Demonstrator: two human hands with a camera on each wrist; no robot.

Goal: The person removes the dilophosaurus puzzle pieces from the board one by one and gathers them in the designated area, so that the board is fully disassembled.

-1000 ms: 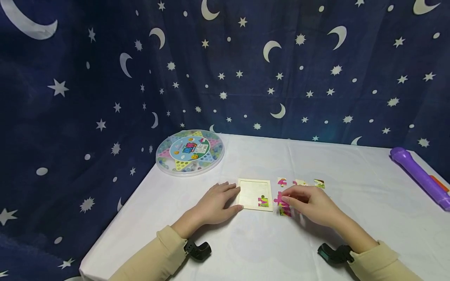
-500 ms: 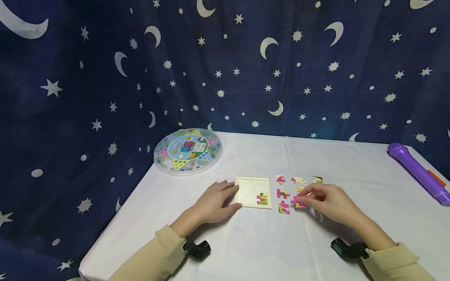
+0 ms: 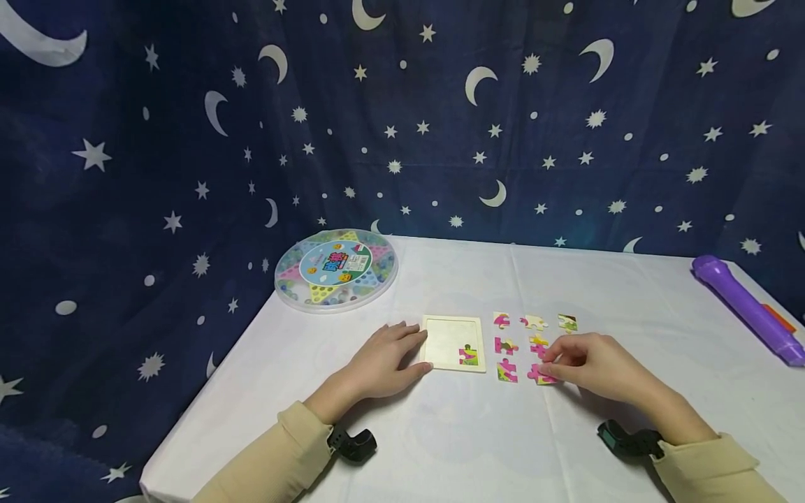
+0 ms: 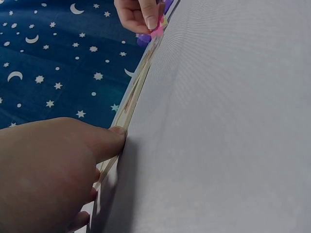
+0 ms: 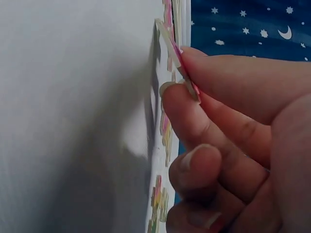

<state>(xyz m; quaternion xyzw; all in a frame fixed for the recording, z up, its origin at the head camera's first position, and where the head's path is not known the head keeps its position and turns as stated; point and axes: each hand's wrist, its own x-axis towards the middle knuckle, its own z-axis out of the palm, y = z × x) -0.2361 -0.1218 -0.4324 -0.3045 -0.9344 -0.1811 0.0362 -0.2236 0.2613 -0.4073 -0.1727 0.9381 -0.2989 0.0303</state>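
Note:
A square wooden puzzle tray (image 3: 440,367) lies on the white table, with one pink-and-green piece (image 3: 468,356) in its lower right corner. My left hand (image 3: 385,365) rests at the tray's left side, fingers fairly straight; its thumb touches the tray's edge in the left wrist view. Right of the tray, my right hand (image 3: 594,360) pinches a pink puzzle piece (image 3: 539,376) between thumb and fingers. That piece (image 5: 170,44) is tilted in the right wrist view. Several other pieces lie beside the tray, among them a pink one (image 3: 506,371) and a yellow-and-pink one (image 3: 538,344).
A round, clear-lidded marble game board (image 3: 336,272) sits at the back left of the table. Along the right edge lies a purple tube (image 3: 748,311) with an orange item (image 3: 780,319) beside it. A dark blue curtain (image 3: 440,175) with moons and stars hangs behind.
My right hand has moved right, away from the tray, carrying the pink piece to the near side of the loose pieces. My left hand stays at the tray.

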